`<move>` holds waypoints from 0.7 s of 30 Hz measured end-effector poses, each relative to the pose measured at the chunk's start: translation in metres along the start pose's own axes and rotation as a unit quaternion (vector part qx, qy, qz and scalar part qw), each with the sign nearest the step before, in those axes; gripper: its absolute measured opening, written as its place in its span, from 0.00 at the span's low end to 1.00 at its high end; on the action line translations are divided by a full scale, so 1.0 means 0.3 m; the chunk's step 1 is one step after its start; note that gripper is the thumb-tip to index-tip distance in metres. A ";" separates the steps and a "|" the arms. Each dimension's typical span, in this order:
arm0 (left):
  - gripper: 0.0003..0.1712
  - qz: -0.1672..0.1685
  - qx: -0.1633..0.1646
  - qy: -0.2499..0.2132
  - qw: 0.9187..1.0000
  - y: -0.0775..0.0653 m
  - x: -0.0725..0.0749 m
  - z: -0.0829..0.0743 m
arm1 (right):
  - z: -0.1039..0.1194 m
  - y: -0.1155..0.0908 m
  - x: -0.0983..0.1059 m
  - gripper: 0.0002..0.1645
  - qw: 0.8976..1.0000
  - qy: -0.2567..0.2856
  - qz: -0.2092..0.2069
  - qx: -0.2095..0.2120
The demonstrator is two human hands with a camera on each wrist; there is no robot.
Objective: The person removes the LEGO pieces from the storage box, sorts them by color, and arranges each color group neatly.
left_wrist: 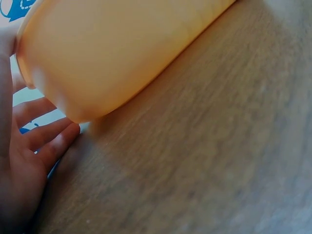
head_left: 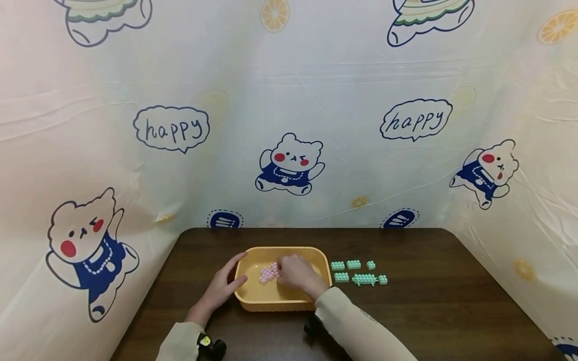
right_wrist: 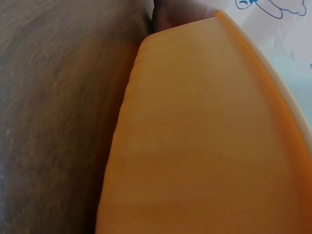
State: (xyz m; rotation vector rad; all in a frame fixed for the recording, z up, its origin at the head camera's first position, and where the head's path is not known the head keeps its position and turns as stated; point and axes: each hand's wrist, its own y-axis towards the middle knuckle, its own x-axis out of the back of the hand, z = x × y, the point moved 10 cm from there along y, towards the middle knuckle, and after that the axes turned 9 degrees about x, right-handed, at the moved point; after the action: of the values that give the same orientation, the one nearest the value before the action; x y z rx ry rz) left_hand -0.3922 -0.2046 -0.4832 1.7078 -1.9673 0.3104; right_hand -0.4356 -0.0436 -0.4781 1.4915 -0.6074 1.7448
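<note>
Pink bricks [head_left: 266, 275] just left of your right hand [head_left: 295, 271]
They lie in the yellow tray [head_left: 275, 303], toward its left edge, right hand nearer; its fingers curl down, any grip hidden. Your left hand [head_left: 221, 286] grips the left rim, thumb over it.
</note>
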 end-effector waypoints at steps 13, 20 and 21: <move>0.36 0.001 0.002 -0.002 1.000 0.001 -0.001 0.000 | 0.000 0.001 -0.014 0.10 0.999 0.022 -0.023 0.001; 0.37 0.001 0.006 0.000 1.000 0.001 0.001 0.000 | -0.005 -0.002 -0.007 0.10 0.999 0.029 -0.024 -0.002; 0.37 0.002 0.008 0.000 1.000 0.001 0.001 0.001 | -0.005 -0.002 -0.004 0.10 0.999 0.030 -0.025 -0.001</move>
State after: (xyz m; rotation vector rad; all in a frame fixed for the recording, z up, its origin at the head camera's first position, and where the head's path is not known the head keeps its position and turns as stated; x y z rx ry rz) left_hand -0.3927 -0.2048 -0.4833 1.7141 -1.9721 0.3280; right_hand -0.4359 -0.0425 -0.4796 1.4355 -0.5364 1.7430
